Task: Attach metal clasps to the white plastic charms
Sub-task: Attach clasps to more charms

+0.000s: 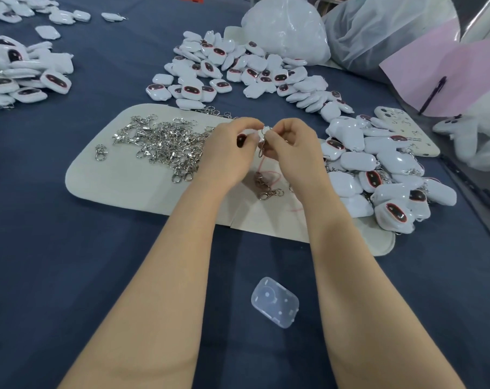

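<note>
Both forearms [165, 290] reach up from the bottom edge, bare, and converge over the cream felt mat [125, 189] spread on the dark blue cloth [69, 248]. Between them, nearer me than the mat, lies a small clear plastic box [274, 302].

Left of the mat, a heap of white plastic charms [22, 77] with dark, red-rimmed ovals is cut off by the frame edge. On the mat's left part sits a tangled pile of silver metal clasps [165, 144], too knotted to count.

My left hand [227, 153] hovers above the mat's middle, knuckles up, fingers curled round one white plastic charm [245, 135]. They hide most of it, so only a sliver of glossy white shell and part of its dark oval show. Touching it on the right is a silver metal clasp [263, 140], pinched between the thumb and fingertips of my right hand [291, 147], with the other fingers curled under. Whether the clasp's ring is through the charm I cannot tell: the joint is small and covered.

Below the hands, a few loose clasps [266, 189] lie on the mat beside a thin red line [276, 175]. Over the mat's right end spills another heap of charms [384, 175], some showing bits of silver hardware. Beyond it lies a phone in a cream case [401, 127], its near corner under the charms.
</note>
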Motion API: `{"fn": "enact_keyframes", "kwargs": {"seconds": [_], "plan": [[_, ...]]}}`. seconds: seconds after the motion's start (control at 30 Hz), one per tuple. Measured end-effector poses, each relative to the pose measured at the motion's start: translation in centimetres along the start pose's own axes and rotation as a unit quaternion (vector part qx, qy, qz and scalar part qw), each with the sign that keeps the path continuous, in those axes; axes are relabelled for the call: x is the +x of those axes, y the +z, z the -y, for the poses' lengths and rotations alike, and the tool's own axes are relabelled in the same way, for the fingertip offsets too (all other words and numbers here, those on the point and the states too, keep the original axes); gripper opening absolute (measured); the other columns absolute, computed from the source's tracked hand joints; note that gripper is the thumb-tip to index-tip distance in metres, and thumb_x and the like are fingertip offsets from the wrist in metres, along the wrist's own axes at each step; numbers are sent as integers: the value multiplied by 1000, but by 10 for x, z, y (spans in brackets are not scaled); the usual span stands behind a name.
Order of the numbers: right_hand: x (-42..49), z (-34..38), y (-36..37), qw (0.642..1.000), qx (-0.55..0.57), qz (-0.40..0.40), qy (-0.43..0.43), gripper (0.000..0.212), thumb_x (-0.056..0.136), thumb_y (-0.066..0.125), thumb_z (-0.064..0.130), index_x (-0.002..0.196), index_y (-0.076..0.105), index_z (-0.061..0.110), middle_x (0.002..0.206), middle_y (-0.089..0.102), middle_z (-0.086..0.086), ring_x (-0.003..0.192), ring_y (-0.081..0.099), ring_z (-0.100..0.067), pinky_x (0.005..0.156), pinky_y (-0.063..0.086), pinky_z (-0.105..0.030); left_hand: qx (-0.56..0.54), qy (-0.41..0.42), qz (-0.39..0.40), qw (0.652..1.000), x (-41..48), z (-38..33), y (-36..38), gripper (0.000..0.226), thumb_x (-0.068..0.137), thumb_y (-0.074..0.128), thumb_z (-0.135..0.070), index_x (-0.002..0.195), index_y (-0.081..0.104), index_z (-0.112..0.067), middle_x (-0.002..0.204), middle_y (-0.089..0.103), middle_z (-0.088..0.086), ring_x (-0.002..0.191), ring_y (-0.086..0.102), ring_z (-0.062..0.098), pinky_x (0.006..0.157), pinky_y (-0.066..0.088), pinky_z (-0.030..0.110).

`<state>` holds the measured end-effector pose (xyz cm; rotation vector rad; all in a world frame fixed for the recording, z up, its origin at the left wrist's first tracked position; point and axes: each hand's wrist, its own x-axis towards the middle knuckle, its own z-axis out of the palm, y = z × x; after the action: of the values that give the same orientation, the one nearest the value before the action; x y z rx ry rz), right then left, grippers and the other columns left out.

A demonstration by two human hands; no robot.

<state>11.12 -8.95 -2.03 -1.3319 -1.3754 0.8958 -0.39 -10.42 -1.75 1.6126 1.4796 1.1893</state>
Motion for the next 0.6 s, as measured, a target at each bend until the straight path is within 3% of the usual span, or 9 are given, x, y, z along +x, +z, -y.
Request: {"fn": "enact_keyframes", "kwargs": {"seconds": [0.2, 0.33, 0.4, 0.47, 0.53, 0.6], "plan": [[0, 5, -1, 999, 14, 36, 9, 8, 93, 54, 4, 85, 55, 8, 77, 64, -9, 69, 61, -15, 71, 54, -26, 16, 17, -22, 999, 1, 3, 2, 16, 93, 52, -13, 103, 65, -17, 101, 65, 4, 92, 65, 25, 79, 52, 35], [0, 5, -1, 998, -43, 47, -5, 7, 91, 56, 9, 85, 56, 12, 81, 66, -7, 77, 64, -18, 78, 53, -32, 28, 14, -42, 999, 2, 5, 2, 10, 94, 53, -18, 96, 62, -20, 95, 63, -3, 87, 65, 24, 76, 52, 36], [0, 5, -1, 994, -97, 34, -40, 1, 91, 58, 11, 90, 57, 12, 88, 64, -1, 85, 63, -17, 81, 51, -22, 40, 10, -46, 998, 2, 5, 3, 10, 95, 52, -20, 93, 60, -23, 98, 64, -2, 89, 65, 24, 80, 52, 38], [-1, 6, 0, 988, -123, 18, -87, 7, 90, 56, 7, 95, 58, 11, 89, 61, 7, 82, 59, -6, 75, 45, -8, 62, 9, -55, 997, 1, 5, 2, 11, 95, 50, -21, 96, 61, -24, 105, 65, 0, 93, 64, 23, 83, 50, 37], [-2, 7, 3, 983, -139, 14, -120, 13, 88, 53, 1, 96, 59, 11, 86, 59, 11, 78, 56, 1, 73, 44, -6, 93, 19, -64, 993, -1, 4, 2, 16, 96, 48, -22, 105, 62, -21, 107, 66, 4, 98, 62, 24, 85, 49, 37], [-3, 7, 5, 977, -163, 10, -136, 16, 87, 52, 0, 96, 60, 10, 86, 61, 8, 78, 56, -5, 72, 45, -11, 128, 31, -64, 989, -3, 3, 3, 21, 96, 46, -22, 110, 61, -20, 103, 67, 7, 96, 62, 28, 84, 49, 42]]}}
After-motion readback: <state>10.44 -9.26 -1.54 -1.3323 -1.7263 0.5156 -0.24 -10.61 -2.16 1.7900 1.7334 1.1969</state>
